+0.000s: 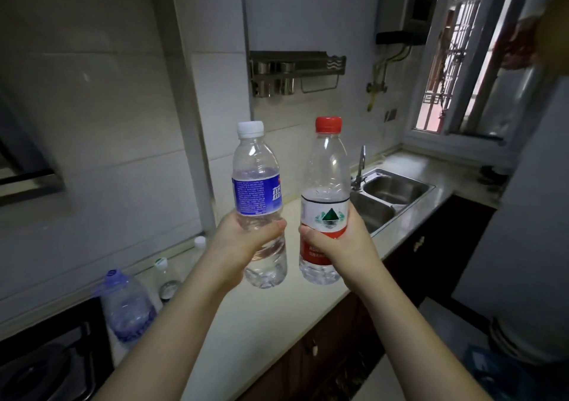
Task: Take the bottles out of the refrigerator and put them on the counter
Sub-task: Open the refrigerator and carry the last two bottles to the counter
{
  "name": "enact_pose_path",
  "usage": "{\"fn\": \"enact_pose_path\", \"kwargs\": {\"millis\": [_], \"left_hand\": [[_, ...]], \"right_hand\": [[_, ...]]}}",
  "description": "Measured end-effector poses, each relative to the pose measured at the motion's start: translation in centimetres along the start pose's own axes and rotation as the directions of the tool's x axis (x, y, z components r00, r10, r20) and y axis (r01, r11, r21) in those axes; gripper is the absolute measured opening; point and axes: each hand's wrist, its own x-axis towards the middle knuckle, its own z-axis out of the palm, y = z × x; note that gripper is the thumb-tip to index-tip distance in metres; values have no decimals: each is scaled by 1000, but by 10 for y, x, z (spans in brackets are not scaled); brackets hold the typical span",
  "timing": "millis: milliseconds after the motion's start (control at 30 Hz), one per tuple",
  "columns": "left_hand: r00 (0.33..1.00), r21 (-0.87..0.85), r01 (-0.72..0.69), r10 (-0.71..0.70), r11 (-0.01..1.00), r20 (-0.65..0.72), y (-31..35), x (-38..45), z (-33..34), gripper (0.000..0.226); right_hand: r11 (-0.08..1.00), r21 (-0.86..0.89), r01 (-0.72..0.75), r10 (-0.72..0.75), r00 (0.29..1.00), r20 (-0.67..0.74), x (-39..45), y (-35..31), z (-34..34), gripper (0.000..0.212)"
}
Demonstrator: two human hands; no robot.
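My left hand (243,240) grips a clear bottle with a white cap and blue label (258,182), held upright above the pale counter (261,317). Beside it, my right hand (335,243) grips a clear bottle with a red cap and a red-and-white label (326,185), also upright and about level with the first. The two bottles are close together without touching. On the counter at the left stand a squat blue-capped bottle (127,305), a small green-and-white-capped bottle (164,277) and a white-capped bottle (199,246) against the wall.
A double steel sink (388,197) with a tap (361,166) lies at the counter's far right. A black stove (46,360) sits at the lower left. A metal wall rack (295,71) hangs above. The white refrigerator (523,246) stands at the right.
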Motion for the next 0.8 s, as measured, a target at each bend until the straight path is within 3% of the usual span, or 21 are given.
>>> {"fn": "enact_pose_path", "kwargs": {"millis": [233,400,667,800], "left_hand": [[999,32,53,-53,998,6,-48,48,11,56],[995,76,103,-102,992,-19,-86,96,2,37],[993,149,119,-116,982,-32,-137,151,-11,48],[993,181,116,-107,977,-57,-165,167,-15,37]], "right_hand": [[997,-27,-68,68,998,17,42,59,-6,50],[993,-22,-115,116,993,26,83,101,11,56],[979,-72,-189,194,979,65,127,158,32,68],[974,-72,-213,220,969,112,146,180,37,70]]}}
